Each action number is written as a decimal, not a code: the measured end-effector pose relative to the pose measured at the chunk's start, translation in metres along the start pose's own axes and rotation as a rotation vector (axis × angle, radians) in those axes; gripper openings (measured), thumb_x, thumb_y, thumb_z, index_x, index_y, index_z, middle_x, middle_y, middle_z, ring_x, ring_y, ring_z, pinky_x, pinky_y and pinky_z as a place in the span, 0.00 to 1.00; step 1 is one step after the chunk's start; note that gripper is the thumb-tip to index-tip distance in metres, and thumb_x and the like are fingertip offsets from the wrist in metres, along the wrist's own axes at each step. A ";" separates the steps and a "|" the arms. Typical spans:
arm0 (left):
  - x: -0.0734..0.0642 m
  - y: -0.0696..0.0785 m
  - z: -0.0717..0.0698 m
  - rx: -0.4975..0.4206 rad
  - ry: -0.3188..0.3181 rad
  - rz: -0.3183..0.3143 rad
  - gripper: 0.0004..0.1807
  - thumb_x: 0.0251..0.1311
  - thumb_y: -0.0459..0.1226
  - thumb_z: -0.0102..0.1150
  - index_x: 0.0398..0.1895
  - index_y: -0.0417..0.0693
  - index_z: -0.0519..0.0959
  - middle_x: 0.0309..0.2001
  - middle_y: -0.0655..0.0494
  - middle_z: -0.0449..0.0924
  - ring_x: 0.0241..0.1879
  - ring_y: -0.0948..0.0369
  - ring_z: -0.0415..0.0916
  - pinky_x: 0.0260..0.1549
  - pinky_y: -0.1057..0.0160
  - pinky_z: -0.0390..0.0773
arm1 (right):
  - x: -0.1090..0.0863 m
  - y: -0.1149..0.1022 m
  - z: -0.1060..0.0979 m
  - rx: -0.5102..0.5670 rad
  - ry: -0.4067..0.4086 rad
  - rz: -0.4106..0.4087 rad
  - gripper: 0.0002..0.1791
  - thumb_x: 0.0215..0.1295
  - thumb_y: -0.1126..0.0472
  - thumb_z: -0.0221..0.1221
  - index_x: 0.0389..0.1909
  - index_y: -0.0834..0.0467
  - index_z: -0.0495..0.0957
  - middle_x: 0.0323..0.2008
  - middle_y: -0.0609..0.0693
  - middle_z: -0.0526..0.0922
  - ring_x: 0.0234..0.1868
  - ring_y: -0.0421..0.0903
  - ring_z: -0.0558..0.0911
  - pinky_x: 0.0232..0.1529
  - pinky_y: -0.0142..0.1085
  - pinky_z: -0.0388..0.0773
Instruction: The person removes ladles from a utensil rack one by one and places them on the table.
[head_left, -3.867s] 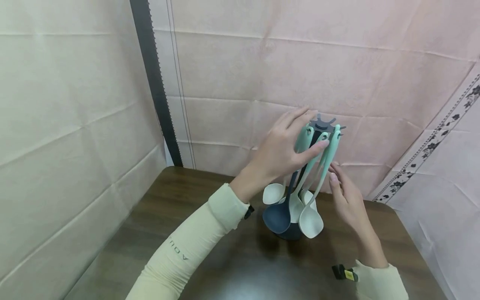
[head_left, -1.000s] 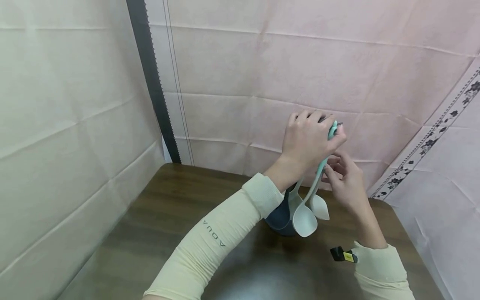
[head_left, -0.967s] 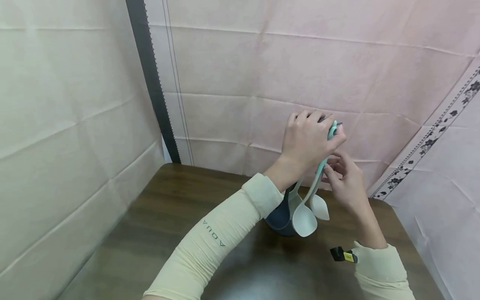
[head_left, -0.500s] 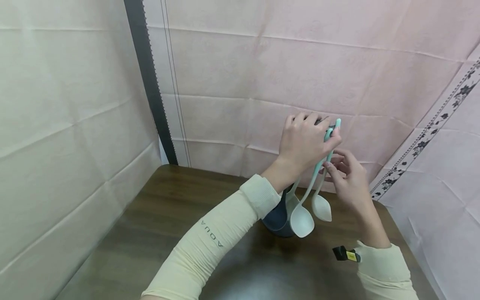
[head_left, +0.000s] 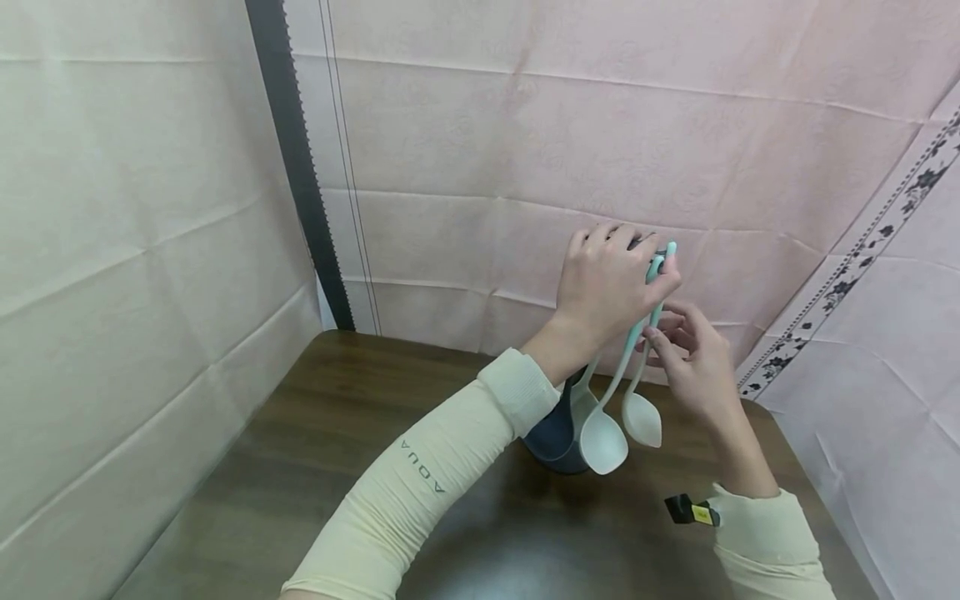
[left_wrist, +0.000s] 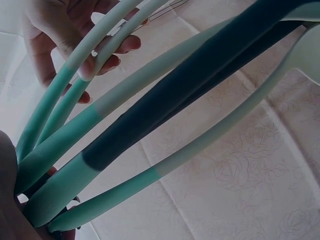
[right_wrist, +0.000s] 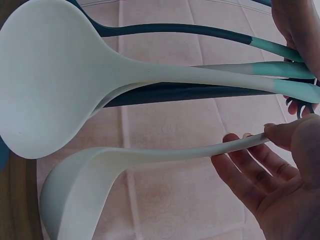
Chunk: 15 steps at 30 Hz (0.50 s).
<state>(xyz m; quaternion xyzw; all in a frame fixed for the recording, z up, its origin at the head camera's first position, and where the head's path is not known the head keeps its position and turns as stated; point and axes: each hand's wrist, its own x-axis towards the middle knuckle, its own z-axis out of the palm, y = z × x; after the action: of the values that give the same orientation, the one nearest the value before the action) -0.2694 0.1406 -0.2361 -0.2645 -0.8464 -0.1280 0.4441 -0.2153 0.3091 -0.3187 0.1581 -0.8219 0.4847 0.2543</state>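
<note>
In the head view a dark blue utensil stand holds several hanging utensils with mint-green handle ends. My left hand grips over its top, fingers curled across the hooks, mostly hiding them. Thumb and fingers of my right hand pinch the handle of a pointed-lip white ladle, which hangs right of the others. In the right wrist view this ladle is apart from the group. A round white spoon and a dark blue ladle hang at the front. Another pale handle shows in the left wrist view.
The stand is near the back of a brown wooden table. Pale creased cloth hangs behind it, and more cloth covers both sides. A black wrist strap piece shows at my right cuff.
My left hand has moved from beside the handles onto the stand's top. My right hand has come in and pinched the white ladle, which has shifted away from the other utensils.
</note>
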 end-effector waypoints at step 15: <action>-0.001 -0.002 0.001 -0.003 0.043 0.015 0.23 0.73 0.57 0.43 0.53 0.68 0.89 0.54 0.67 0.87 0.59 0.62 0.81 0.57 0.58 0.77 | -0.003 0.001 -0.014 -0.020 0.013 -0.018 0.23 0.78 0.67 0.59 0.71 0.59 0.72 0.48 0.61 0.81 0.41 0.41 0.90 0.38 0.35 0.87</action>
<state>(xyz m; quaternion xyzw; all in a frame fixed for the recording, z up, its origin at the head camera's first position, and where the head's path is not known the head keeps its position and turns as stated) -0.2709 0.1395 -0.2376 -0.2689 -0.8343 -0.1317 0.4629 -0.2095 0.3213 -0.3154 0.1598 -0.8236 0.4751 0.2654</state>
